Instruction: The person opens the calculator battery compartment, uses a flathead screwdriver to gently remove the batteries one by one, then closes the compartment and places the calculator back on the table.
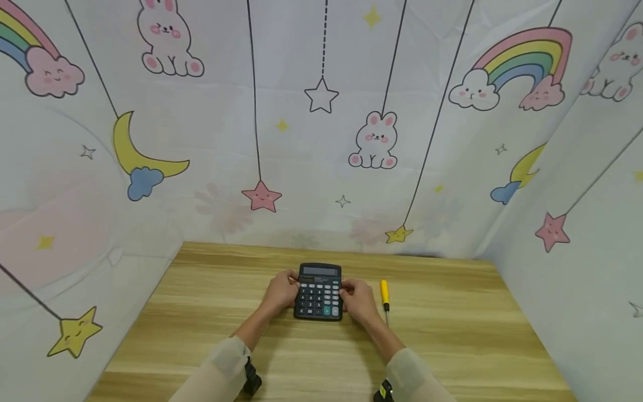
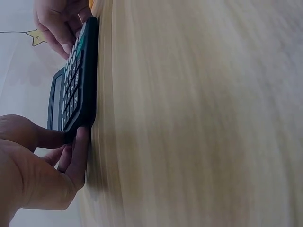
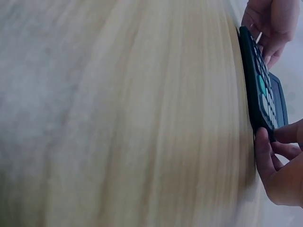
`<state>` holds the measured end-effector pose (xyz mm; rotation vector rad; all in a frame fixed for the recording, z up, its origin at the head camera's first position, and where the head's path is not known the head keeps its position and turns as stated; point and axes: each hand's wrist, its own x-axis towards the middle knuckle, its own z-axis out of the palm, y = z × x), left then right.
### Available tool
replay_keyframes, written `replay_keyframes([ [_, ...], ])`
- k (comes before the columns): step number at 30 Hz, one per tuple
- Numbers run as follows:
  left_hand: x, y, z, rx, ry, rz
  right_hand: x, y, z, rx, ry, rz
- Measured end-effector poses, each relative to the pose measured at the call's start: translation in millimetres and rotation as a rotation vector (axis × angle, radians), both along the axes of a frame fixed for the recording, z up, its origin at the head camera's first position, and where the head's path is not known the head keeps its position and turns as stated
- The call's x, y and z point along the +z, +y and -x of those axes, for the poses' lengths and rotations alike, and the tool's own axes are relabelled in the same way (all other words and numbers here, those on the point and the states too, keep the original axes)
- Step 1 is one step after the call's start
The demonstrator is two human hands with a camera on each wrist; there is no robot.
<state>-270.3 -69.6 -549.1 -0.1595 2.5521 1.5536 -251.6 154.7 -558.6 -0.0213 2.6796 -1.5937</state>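
A black calculator (image 1: 318,291) with grey, black and green keys faces up in the middle of the head view, its screen at the far end. My left hand (image 1: 282,289) grips its left edge, thumb on top and fingers beneath, as the left wrist view shows. On the opposite edge my right hand (image 1: 358,301) pinches it the same way; in the right wrist view the thumb (image 3: 288,133) lies over the rim. The calculator (image 2: 78,90) is close over the wooden table, and its underside is hidden.
A screwdriver (image 1: 384,294) with a yellow handle lies on the table (image 1: 452,335) just right of my right hand, its shaft partly behind the forearm. A cloth backdrop (image 1: 311,145) printed with rabbits, stars and rainbows rises behind the table and along both sides.
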Motion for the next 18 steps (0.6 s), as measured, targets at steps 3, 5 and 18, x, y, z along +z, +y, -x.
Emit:
replay_keyframes([
  [3, 0.9, 0.9, 0.7, 0.0, -0.002, 0.005, 1.1, -0.4, -0.4, -0.011, -0.004, -0.012],
  [5, 0.5, 0.3, -0.3, 0.002, -0.004, 0.003, 0.7, -1.3, -1.6, -0.016, -0.009, -0.01],
  [18, 12.6, -0.8, -6.8, -0.01, 0.052, 0.005, 10.7, -1.3, -5.1, -0.06, -0.082, 0.106],
])
